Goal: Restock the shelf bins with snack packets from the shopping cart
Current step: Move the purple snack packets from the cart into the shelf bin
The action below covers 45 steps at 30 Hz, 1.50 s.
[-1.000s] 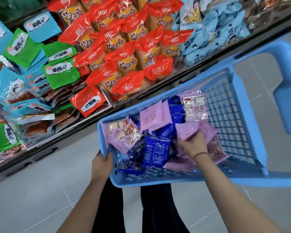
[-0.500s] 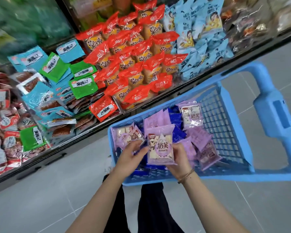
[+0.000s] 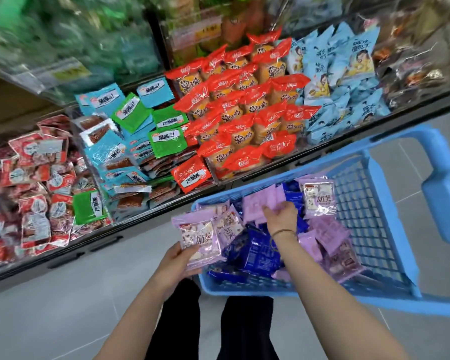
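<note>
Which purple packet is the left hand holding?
The picture-front purple packet gripped by the left hand over the blue cart's near corner. The others lie inside the cart, one pale purple packet in the right hand's fingers.

The blue cart [image 3: 361, 216] sits at 4 o'clock, its mesh walls holding a loose heap of lilac packets [image 3: 327, 229] and dark blue packets [image 3: 255, 253]. One lilac packet [image 3: 196, 237], print side up, overhangs the cart's 9 o'clock corner, gripped by the left hand [image 3: 177, 263]. The right hand [image 3: 282, 216] pinches a second packet [image 3: 257, 206], plain side up, at the heap's 12 o'clock edge. A third packet [image 3: 320, 197] stands tilted at 1 o'clock. The shelf bins [image 3: 140, 219] run from 9 to 1 o'clock, full of red, teal, green, orange and pale blue packets.
</note>
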Each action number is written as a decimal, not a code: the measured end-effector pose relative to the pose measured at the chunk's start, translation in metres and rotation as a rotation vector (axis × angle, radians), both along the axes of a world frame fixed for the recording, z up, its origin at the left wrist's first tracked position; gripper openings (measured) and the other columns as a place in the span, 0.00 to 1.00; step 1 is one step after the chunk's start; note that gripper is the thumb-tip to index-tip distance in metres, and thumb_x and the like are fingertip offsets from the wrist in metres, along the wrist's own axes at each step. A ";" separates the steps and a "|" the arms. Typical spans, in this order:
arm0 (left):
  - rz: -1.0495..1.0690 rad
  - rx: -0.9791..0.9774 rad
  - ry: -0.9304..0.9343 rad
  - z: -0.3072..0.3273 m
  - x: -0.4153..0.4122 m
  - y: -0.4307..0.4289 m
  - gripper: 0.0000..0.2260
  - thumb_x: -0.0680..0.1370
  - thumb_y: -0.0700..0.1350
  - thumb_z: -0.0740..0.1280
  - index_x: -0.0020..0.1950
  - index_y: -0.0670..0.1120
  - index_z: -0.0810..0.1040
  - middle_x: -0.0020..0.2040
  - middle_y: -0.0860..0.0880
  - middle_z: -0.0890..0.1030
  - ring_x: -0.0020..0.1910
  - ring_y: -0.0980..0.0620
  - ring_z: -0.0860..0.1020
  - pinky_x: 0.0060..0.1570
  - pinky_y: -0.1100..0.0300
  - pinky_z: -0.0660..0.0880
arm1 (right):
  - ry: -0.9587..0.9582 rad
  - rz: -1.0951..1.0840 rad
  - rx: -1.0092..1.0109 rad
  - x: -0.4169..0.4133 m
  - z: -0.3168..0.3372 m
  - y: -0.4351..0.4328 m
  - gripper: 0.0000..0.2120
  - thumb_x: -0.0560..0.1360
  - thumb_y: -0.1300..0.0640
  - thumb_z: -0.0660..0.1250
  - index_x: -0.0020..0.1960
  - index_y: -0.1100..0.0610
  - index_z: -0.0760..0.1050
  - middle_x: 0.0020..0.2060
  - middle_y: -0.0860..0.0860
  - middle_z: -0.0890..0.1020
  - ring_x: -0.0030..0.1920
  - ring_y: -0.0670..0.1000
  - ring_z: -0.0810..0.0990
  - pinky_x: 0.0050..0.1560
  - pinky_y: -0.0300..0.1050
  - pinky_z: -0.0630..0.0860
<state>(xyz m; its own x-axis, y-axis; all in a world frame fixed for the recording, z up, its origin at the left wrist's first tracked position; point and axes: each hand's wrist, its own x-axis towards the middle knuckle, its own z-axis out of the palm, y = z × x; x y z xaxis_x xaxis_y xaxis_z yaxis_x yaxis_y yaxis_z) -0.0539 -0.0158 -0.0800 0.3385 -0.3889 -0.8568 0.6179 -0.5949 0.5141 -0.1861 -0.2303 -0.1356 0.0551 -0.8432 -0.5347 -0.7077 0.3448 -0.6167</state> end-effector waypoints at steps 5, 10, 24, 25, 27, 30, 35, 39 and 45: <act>0.016 -0.012 -0.031 0.006 0.011 0.018 0.07 0.80 0.42 0.63 0.55 0.51 0.77 0.45 0.54 0.85 0.46 0.51 0.83 0.43 0.56 0.78 | 0.222 0.125 0.017 0.011 -0.018 -0.005 0.15 0.71 0.60 0.70 0.53 0.67 0.74 0.52 0.63 0.75 0.53 0.59 0.76 0.52 0.46 0.71; 0.006 0.016 -0.061 0.016 0.008 0.017 0.10 0.82 0.43 0.61 0.63 0.50 0.73 0.54 0.50 0.82 0.48 0.53 0.82 0.42 0.58 0.79 | -0.040 0.099 -0.009 -0.004 0.019 0.022 0.10 0.72 0.63 0.68 0.39 0.56 0.67 0.34 0.52 0.72 0.38 0.54 0.72 0.42 0.42 0.66; 0.081 -0.124 0.248 0.052 -0.027 -0.021 0.23 0.75 0.50 0.67 0.66 0.39 0.73 0.59 0.36 0.80 0.59 0.35 0.77 0.61 0.41 0.71 | -0.285 1.024 -0.638 -0.041 0.093 0.120 0.15 0.60 0.72 0.70 0.45 0.63 0.74 0.53 0.58 0.78 0.57 0.53 0.71 0.57 0.45 0.73; 0.097 -0.112 0.235 0.051 -0.027 -0.022 0.23 0.75 0.46 0.68 0.67 0.37 0.71 0.59 0.34 0.79 0.60 0.33 0.76 0.62 0.40 0.70 | -0.300 1.044 -0.610 -0.043 0.095 0.119 0.15 0.59 0.71 0.68 0.45 0.63 0.73 0.54 0.57 0.78 0.58 0.53 0.70 0.59 0.44 0.72; 0.099 -0.098 0.204 0.049 -0.027 -0.022 0.21 0.76 0.42 0.67 0.67 0.36 0.71 0.59 0.34 0.79 0.61 0.33 0.76 0.63 0.41 0.70 | -0.361 0.978 -0.459 -0.048 0.099 0.117 0.14 0.60 0.67 0.65 0.45 0.60 0.72 0.57 0.55 0.75 0.61 0.49 0.69 0.63 0.38 0.67; 0.044 -0.105 0.157 0.050 -0.026 -0.027 0.17 0.77 0.41 0.66 0.65 0.40 0.74 0.56 0.38 0.82 0.57 0.38 0.79 0.58 0.45 0.74 | -0.473 0.565 -0.192 -0.045 0.103 0.116 0.13 0.64 0.66 0.64 0.48 0.59 0.71 0.57 0.49 0.72 0.59 0.45 0.71 0.60 0.34 0.69; -0.023 -0.129 0.177 0.048 -0.034 -0.026 0.18 0.76 0.38 0.67 0.66 0.42 0.74 0.58 0.39 0.81 0.58 0.38 0.79 0.62 0.43 0.73 | -0.427 0.362 0.108 -0.033 0.101 0.105 0.16 0.71 0.68 0.67 0.48 0.48 0.70 0.43 0.51 0.78 0.42 0.47 0.76 0.42 0.31 0.73; 0.015 -0.063 0.155 0.040 -0.028 -0.010 0.19 0.75 0.33 0.67 0.66 0.41 0.73 0.59 0.40 0.81 0.59 0.39 0.78 0.65 0.43 0.71 | -0.361 0.389 0.174 -0.028 0.080 0.088 0.13 0.72 0.62 0.69 0.46 0.46 0.71 0.39 0.47 0.78 0.41 0.44 0.77 0.47 0.35 0.76; 0.153 0.007 0.097 0.030 -0.001 0.025 0.18 0.74 0.38 0.70 0.63 0.45 0.75 0.58 0.44 0.82 0.58 0.43 0.79 0.66 0.43 0.69 | -0.092 -0.328 0.291 -0.031 0.001 0.004 0.18 0.72 0.59 0.70 0.57 0.63 0.68 0.47 0.58 0.74 0.47 0.56 0.74 0.58 0.58 0.75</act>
